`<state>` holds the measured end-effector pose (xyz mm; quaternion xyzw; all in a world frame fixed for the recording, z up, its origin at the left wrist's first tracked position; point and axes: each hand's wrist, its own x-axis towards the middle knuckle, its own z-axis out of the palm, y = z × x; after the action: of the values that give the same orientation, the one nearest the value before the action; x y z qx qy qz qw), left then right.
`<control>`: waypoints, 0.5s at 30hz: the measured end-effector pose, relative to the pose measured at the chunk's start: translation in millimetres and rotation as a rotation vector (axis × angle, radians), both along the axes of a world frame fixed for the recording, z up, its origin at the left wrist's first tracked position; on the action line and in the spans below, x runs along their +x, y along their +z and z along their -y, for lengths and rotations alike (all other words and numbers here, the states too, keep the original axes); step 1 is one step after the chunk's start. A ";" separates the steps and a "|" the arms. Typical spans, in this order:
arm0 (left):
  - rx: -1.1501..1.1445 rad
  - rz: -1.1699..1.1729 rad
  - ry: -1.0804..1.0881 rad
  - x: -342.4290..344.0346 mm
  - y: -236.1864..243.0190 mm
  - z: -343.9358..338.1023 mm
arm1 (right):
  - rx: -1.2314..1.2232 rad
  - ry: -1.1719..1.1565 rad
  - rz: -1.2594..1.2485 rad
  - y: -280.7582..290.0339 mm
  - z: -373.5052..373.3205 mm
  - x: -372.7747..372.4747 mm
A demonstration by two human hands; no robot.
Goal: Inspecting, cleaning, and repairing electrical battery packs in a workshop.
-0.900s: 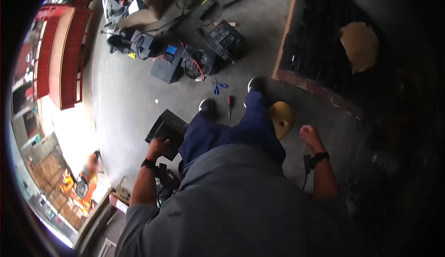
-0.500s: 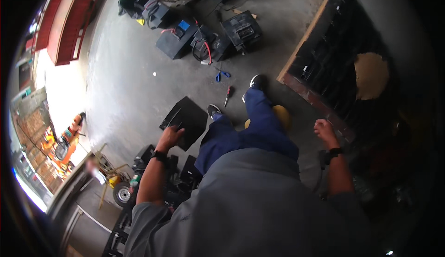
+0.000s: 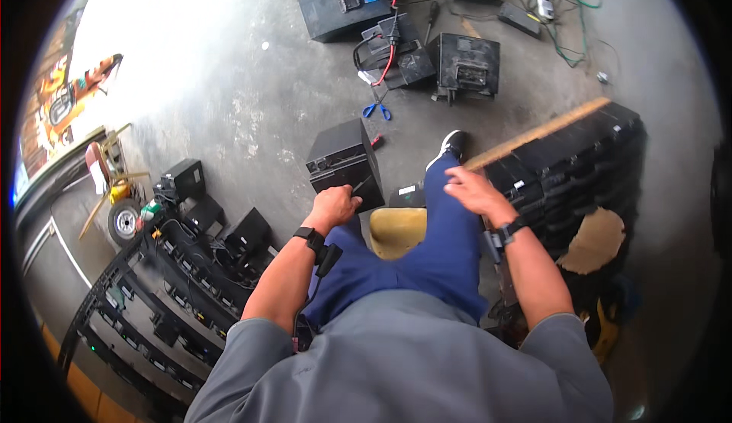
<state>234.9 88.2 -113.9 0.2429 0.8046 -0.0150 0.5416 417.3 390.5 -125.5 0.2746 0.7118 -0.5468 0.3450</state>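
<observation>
My left hand (image 3: 334,206) is closed on the near end of a black box-shaped battery (image 3: 345,153), which is in front of my left leg and hides that foot. Its fingers curl at a handle-like strip on the end face; the exact grip is partly hidden. Above my right thigh, my right hand (image 3: 473,190) holds nothing, its fingers loosely bent and apart. Just past the battery lie blue-handled scissors (image 3: 377,110) and a red-handled tool (image 3: 377,142), mostly covered. A yellow stool (image 3: 398,232) shows between my legs.
Beyond the scissors sit several black batteries, one with red leads (image 3: 347,10) and another with a moulded handle (image 3: 468,65). Dark stacked units on a wooden-edged pallet (image 3: 549,137) stand right. Left is a black rack (image 3: 164,301) near a small wheel (image 3: 123,221).
My view has turned. The battery has come across in front of my left leg with my left hand on it. My right hand has moved from beside the pallet to above my thigh.
</observation>
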 end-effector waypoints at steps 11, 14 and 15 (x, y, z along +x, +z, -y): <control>0.122 0.207 0.121 71.6 -181.7 -41.9 | -0.097 -0.038 -0.179 -213.0 14.0 -22.6; 0.183 0.234 0.134 87.7 -209.4 -43.2 | -0.161 -0.169 -0.145 -234.8 -0.6 -32.7; 0.184 0.269 0.116 90.7 -219.0 -45.4 | -0.130 -0.133 -0.185 -239.2 -4.2 -38.4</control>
<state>325.6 133.5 -332.8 0.2444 0.7355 0.1228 0.6198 378.8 394.7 -364.7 0.2467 0.6839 -0.6364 0.2578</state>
